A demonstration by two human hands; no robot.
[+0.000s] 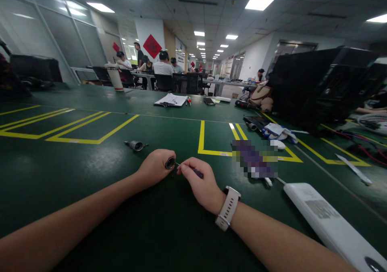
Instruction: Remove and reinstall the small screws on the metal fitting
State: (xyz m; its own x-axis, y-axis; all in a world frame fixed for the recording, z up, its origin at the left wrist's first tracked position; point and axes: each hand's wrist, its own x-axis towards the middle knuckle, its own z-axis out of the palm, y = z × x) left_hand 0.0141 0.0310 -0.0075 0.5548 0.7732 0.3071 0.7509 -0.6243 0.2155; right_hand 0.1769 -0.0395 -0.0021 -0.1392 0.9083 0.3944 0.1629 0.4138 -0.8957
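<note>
My left hand is closed around a round metal connector shell, its open end turned toward me. In my right hand is a screwdriver with a dark handle, gripped between thumb and fingers. The thin shaft points left to the shell's side; whether its tip touches a screw is hidden by my fingers. A tiny dark piece lies on the table just below the shell. A second metal connector part rests on its side beyond my left hand.
Yellow tape outlines mark the green table. To the right are a white power strip, a blurred-out phone-like object and a white mouse. Farther back stand a clipboard with papers, a cup and a black computer case.
</note>
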